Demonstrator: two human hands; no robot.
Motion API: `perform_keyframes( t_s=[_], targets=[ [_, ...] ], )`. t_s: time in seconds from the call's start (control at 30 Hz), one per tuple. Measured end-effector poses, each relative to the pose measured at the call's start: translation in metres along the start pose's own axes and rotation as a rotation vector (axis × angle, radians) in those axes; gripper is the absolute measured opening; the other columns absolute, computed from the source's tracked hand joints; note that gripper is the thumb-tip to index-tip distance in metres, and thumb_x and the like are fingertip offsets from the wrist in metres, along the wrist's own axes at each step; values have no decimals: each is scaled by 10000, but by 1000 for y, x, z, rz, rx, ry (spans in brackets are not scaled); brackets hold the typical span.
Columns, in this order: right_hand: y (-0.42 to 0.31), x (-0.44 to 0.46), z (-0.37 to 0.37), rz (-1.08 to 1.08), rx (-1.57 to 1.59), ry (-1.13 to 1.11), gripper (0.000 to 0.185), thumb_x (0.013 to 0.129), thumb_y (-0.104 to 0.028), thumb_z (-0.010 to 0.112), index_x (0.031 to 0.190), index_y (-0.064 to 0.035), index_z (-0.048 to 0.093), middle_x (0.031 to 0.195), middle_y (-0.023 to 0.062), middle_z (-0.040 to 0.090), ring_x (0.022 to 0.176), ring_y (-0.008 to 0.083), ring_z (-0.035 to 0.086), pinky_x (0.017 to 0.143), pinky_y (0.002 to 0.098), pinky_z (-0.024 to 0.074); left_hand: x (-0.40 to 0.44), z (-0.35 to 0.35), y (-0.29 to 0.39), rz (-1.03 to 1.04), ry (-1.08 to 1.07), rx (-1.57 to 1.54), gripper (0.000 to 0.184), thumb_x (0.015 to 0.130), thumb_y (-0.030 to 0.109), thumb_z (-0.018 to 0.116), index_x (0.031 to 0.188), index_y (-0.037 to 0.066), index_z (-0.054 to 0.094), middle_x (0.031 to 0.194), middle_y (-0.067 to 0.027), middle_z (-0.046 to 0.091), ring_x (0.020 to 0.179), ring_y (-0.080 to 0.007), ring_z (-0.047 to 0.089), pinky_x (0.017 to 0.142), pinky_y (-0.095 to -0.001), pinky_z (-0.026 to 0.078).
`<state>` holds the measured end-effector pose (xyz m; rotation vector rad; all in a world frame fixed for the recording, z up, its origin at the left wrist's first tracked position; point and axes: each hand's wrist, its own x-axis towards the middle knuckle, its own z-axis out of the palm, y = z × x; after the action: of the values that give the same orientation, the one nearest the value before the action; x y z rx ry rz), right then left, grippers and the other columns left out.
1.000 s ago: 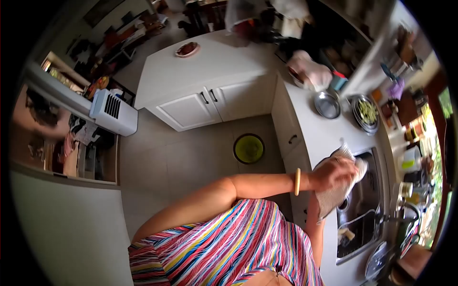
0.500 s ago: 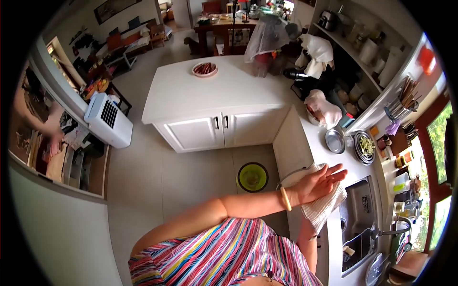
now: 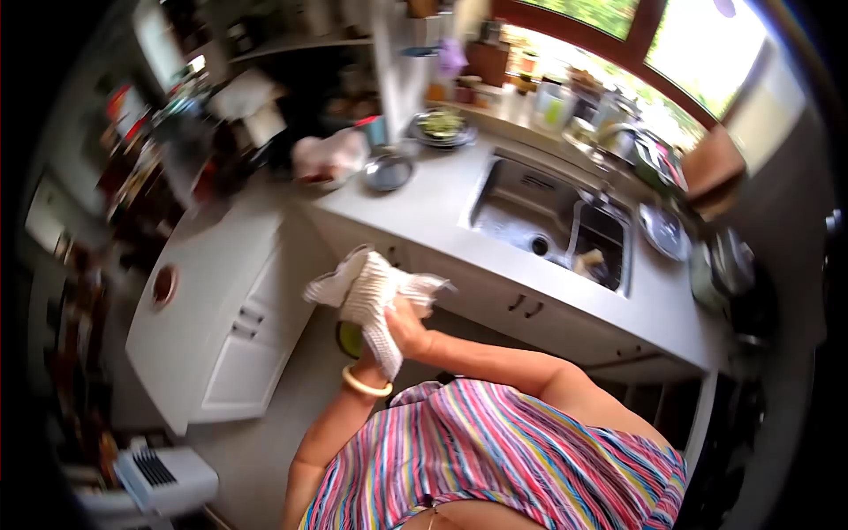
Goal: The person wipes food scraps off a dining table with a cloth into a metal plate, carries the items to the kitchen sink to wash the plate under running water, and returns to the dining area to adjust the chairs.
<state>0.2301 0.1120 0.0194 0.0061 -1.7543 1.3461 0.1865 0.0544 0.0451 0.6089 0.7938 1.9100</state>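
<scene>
A cream waffle-weave dish towel [image 3: 367, 291] hangs bunched over both hands in front of my striped top. My right hand [image 3: 409, 329] grips the towel from its right side. Under the cloth is my left hand, its fingers hidden; only the wrist with a pale bangle [image 3: 367, 382] shows below. Both hands are held in the air, apart from the white counter [image 3: 424, 212] and the sink [image 3: 521, 208].
Along the counter stand a metal bowl [image 3: 389, 170], a plate of green vegetables [image 3: 442, 125] and a bag-covered bowl [image 3: 327, 162]. Jars line the window sill. A dish with reddish food [image 3: 165, 284] sits on the left counter. Partly behind the towel is a green bin [image 3: 350, 338].
My view has swung right toward the sink and window. My left hand, spread open on the towel before, is now covered by it. The right hand has come into sight, gripping the cloth.
</scene>
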Motion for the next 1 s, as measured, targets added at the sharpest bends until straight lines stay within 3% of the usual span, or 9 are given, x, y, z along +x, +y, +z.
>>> perform_keyframes(
  t_s=[0.2,0.27,0.33,0.5,0.57,0.63,0.73,0.87,1.0],
  targets=[
    [18,7,-104,505,1202,687,599,953,-533,305,1237,-38,488,1105,103,587,1004,204,553,914,326,436,73,51,-81,-272,38,-42,530,947,175,454,1383,1,208,1215,-145,492,1047,-198,534,869,-302,462],
    [-47,34,-179,560,1143,835,646,951,-550,220,1287,-50,454,1198,120,557,1071,276,542,976,361,413,88,73,-115,-261,-15,150,561,951,122,456,1411,-7,161,1239,-164,485,1051,-207,542,851,-290,477],
    [-28,27,-260,250,1162,811,697,937,-589,197,1329,-51,406,1296,122,491,1183,293,468,1032,403,354,77,117,-114,-47,-214,710,668,923,164,531,1426,-3,123,1281,-189,449,1051,-223,549,798,-310,503],
    [-28,40,-475,100,220,1040,558,953,-505,357,1309,-81,425,1271,115,497,1143,257,496,986,365,378,94,115,-130,-98,-120,902,605,863,203,628,1344,-31,346,1132,-176,562,940,-208,610,749,-313,512],
    [-69,64,-534,354,-962,680,408,923,-433,490,938,-50,630,888,98,635,798,228,611,728,379,486,90,83,-132,-173,-107,1050,496,886,149,591,1323,5,406,1136,-111,564,923,-140,588,692,-249,515],
    [-57,66,-592,874,-157,531,427,895,-447,530,881,-33,635,799,93,632,680,215,612,603,390,501,75,48,-130,-180,-42,1190,427,883,148,593,1265,-1,472,1077,-105,597,888,-136,606,658,-241,519],
    [-67,67,-598,1130,88,489,396,849,-407,605,983,-35,623,827,83,638,699,176,622,603,345,528,52,17,-123,-413,214,1057,392,866,178,621,1187,-26,525,954,-104,642,863,-139,632,582,-250,518],
    [-80,71,-550,937,-20,-63,366,840,-242,639,1093,18,590,913,46,632,784,78,589,690,228,494,109,105,-122,108,-23,1006,217,897,71,538,1080,-42,567,949,-112,636,867,-197,620,794,-289,484],
    [-111,105,-509,601,-824,-567,252,898,-271,574,961,-28,602,803,35,637,730,87,543,664,293,452,208,229,-101,463,-260,1166,341,837,86,585,1172,43,531,1149,-121,547,1034,-260,533,851,-319,426]
  ],
)
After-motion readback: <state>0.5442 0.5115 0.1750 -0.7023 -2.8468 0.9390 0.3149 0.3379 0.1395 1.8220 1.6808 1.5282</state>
